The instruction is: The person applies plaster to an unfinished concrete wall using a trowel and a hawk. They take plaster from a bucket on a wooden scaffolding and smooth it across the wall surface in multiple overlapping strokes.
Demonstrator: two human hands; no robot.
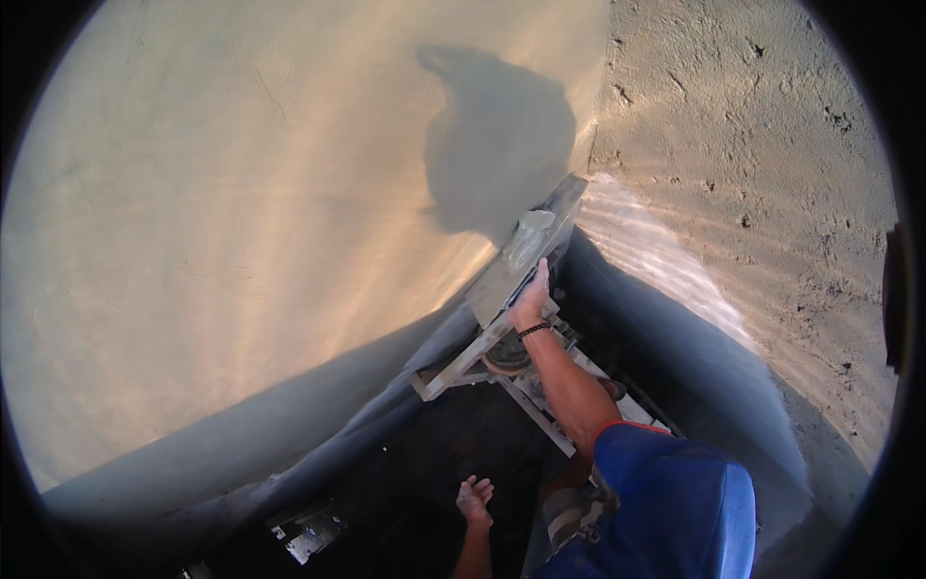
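So this one's from the left of two fisheyes sitting side by side on my head, pointing down at my hands. My blue sleeve [675, 497] is closest to the lens, looming big at lower right. Right fingers [542, 274] land a bit right of the middle, farther out, and my left fingers [481, 485] sit down near the bottom edge. It also faces into a corner [592, 150]: smooth wall [212, 212] fills the upper left, rough wall [762, 183] the right. Picture's upright, not mirrored, black round the rim.
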